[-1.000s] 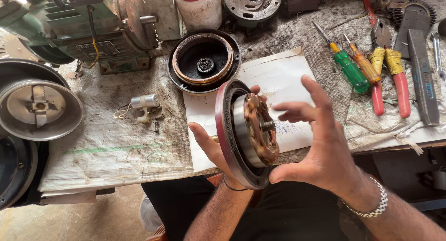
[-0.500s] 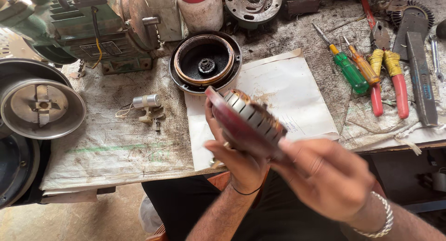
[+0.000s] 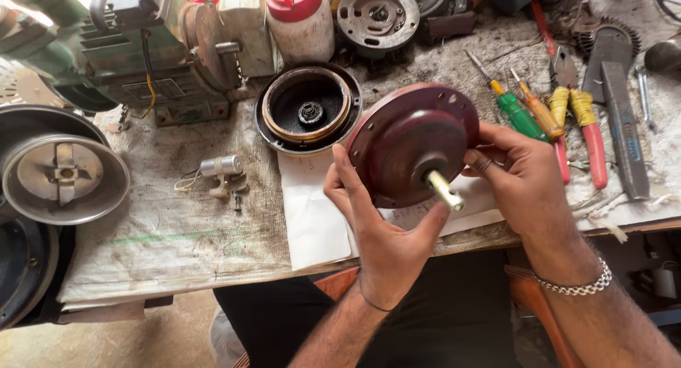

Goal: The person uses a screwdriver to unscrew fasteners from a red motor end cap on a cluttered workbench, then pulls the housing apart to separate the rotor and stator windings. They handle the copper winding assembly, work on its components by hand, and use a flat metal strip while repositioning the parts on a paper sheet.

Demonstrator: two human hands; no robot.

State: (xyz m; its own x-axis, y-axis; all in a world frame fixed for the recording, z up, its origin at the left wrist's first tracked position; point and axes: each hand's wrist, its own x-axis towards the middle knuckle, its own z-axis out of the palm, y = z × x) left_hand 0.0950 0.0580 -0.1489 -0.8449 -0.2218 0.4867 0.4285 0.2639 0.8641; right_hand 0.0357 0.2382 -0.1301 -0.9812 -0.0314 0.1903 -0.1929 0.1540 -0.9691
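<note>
A round, dark red motor part [image 3: 408,144] is held up above the front edge of the bench, between the left hand [image 3: 386,233] and the right hand [image 3: 521,180]. Its flat back face is turned towards the camera and tilted slightly to the right. A short, pale metal shaft [image 3: 443,189] is seen projecting from the hub at the centre of that face. Small holes are spaced around the rim (several show along the upper edge). The paint is dulled and smudged. The far side of the part is hidden from view.
</note>
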